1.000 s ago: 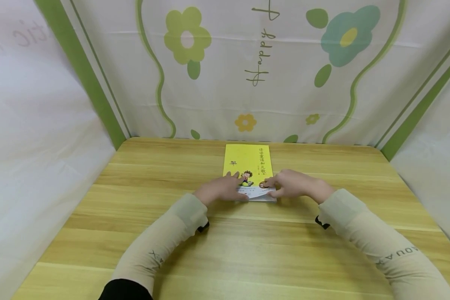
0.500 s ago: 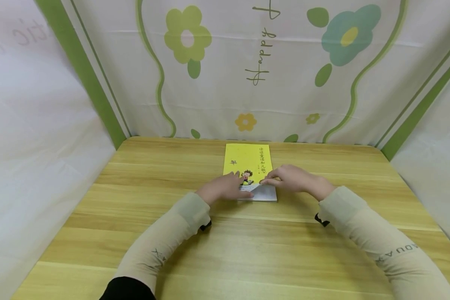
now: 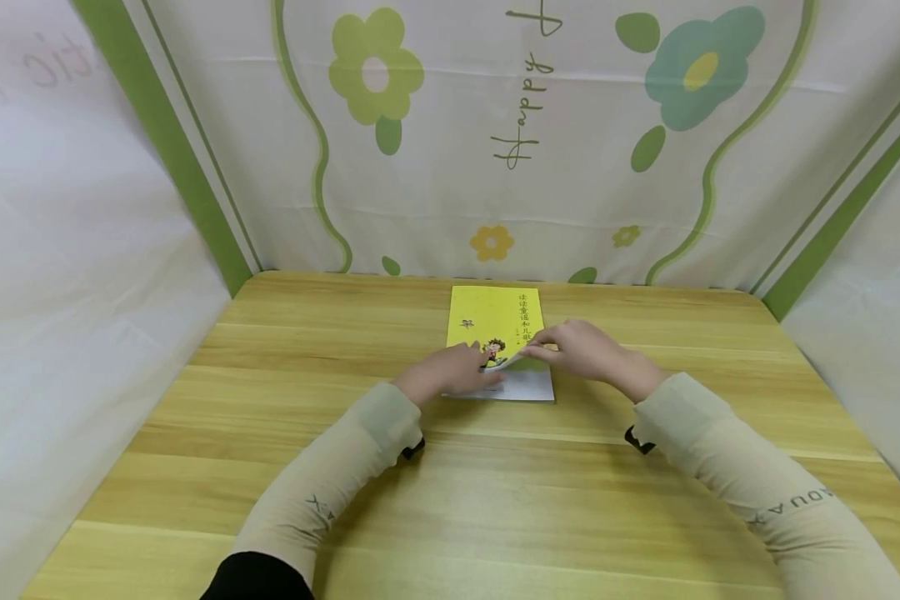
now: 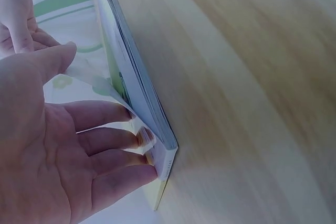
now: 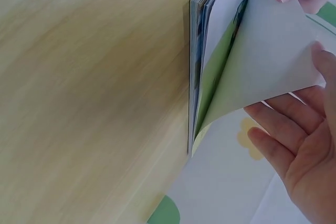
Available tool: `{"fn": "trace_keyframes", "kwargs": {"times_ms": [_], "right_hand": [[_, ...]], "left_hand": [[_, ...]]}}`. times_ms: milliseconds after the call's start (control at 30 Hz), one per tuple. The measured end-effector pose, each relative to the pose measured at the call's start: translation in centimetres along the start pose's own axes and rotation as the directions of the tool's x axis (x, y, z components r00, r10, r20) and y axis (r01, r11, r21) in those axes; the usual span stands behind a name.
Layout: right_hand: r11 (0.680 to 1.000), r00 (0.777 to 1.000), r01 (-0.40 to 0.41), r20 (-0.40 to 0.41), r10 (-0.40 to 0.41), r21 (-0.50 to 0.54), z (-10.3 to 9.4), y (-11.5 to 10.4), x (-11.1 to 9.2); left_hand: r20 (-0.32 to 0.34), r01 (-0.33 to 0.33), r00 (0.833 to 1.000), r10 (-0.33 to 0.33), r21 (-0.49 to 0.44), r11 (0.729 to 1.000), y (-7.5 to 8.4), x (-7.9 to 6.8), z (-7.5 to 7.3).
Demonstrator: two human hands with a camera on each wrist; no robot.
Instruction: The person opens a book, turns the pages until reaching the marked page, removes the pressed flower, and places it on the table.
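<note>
A paperback book (image 3: 491,307) with a yellow front cover, a cartoon child and Chinese characters lies flat near the table's far edge. My right hand (image 3: 591,350) pinches the lower right corner of the cover between thumb and fingers, and the cover curls up off the white page (image 3: 528,386) beneath. Seen from the right wrist, the cover's pale inner side (image 5: 262,51) faces up the camera's way. My left hand (image 3: 452,370) rests on the book's lower left part; in the left wrist view its extended fingers (image 4: 107,139) touch the cover beside the spine.
The wooden table (image 3: 450,500) stretches around the book. Behind it hangs a white cloth (image 3: 435,183) printed with flowers and lettering, and more white cloth encloses both sides. A black strap (image 3: 640,440) sits at the right wrist, with another at the left.
My right hand has lifted the cover's lower right corner and drawn it up and leftward, baring more of the white page. My left hand has stayed nearly in place.
</note>
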State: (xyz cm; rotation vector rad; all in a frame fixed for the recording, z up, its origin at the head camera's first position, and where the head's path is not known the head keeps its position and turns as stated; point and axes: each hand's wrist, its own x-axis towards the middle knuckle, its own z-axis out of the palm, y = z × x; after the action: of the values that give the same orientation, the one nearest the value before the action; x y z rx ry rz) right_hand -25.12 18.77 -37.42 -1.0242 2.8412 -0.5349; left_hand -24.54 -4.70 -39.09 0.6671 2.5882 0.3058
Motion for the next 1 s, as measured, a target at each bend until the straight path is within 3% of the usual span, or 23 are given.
{"fn": "trace_keyframes", "kwargs": {"times_ms": [367, 633, 733, 867, 1000], "right_hand": [[0.996, 0.994, -0.09, -0.059, 0.089, -0.007, -0.4, -0.4, -0.2], [0.988, 0.98, -0.155, -0.131, 0.15, -0.027, -0.9, 0.3, -0.8], [0.989, 0.987, -0.14, -0.089, 0.136, -0.04, -0.6, 0.4, -0.8], [0.995, 0.994, -0.078, 0.065, 0.082, -0.063, 0.2, 0.1, -0.8], [0.997, 0.973, -0.053, 0.22, 0.066, -0.063, 1.0, -0.2, -0.8]], "left_hand": [[0.004, 0.007, 1.0, -0.007, -0.05, 0.999, -0.3, 0.2, 0.0], [-0.059, 0.03, 0.997, -0.047, -0.263, 0.964, -0.6, 0.4, -0.1], [-0.056, 0.043, 0.996, -0.063, -0.31, 0.95, -0.5, 0.3, -0.3], [-0.045, 0.066, 0.995, -0.086, -0.333, 0.94, -0.4, 0.2, -0.6], [-0.06, 0.088, 0.991, -0.116, -0.348, 0.933, -0.4, 0.1, -0.8]]}}
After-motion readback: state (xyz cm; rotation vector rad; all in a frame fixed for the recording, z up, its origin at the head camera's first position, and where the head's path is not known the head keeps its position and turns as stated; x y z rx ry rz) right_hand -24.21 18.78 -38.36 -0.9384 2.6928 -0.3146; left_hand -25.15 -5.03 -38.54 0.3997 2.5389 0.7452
